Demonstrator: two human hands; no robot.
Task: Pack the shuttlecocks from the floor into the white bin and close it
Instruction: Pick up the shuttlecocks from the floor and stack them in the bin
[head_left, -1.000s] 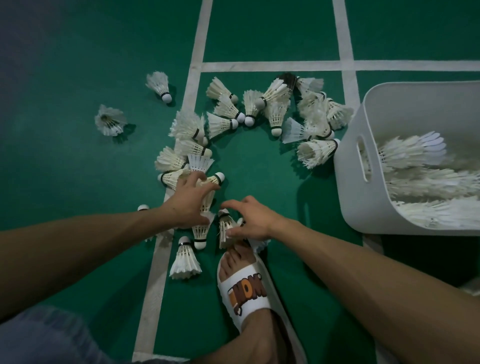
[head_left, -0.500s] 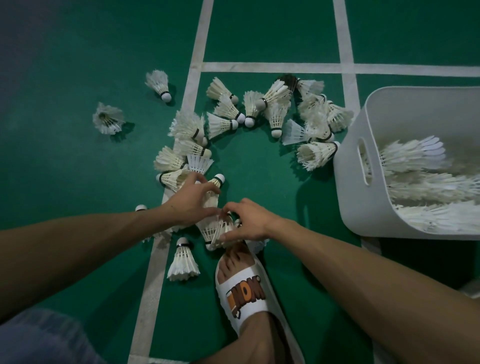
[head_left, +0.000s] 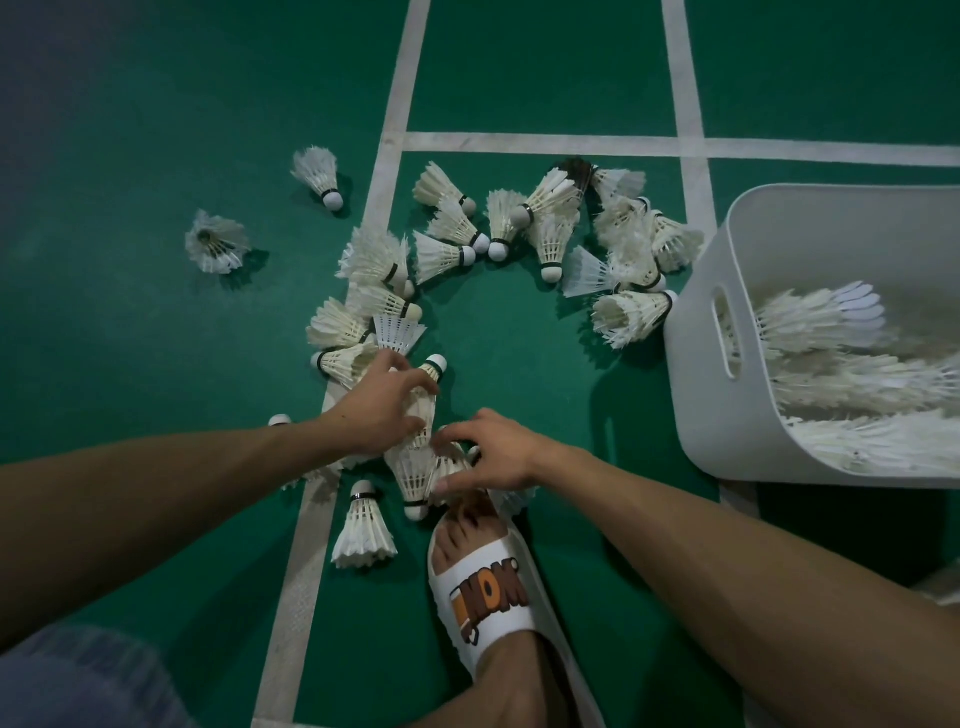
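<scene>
Several white feather shuttlecocks (head_left: 545, 228) lie scattered in an arc on the green court floor. My left hand (head_left: 382, 410) curls over a stacked row of shuttlecocks (head_left: 423, 400) whose cork end points away from me. My right hand (head_left: 491, 452) pinches another shuttlecock (head_left: 415, 473) just in front of my toes, touching the near end of that row. The white bin (head_left: 727, 405) stands at the right, open, with long nested rows of shuttlecocks (head_left: 831, 322) lying inside. A single shuttlecock (head_left: 363, 535) stands on the floor below my left wrist.
My foot in a white slide sandal (head_left: 488, 592) is planted just under my right hand. White court lines (head_left: 395, 135) cross the floor. Two stray shuttlecocks (head_left: 215, 241) lie farther out to the left. No lid is in view.
My right hand has drawn a shuttlecock leftward, up against the row under my left hand. The left hand has stayed over its stack, with fingers shifted slightly.
</scene>
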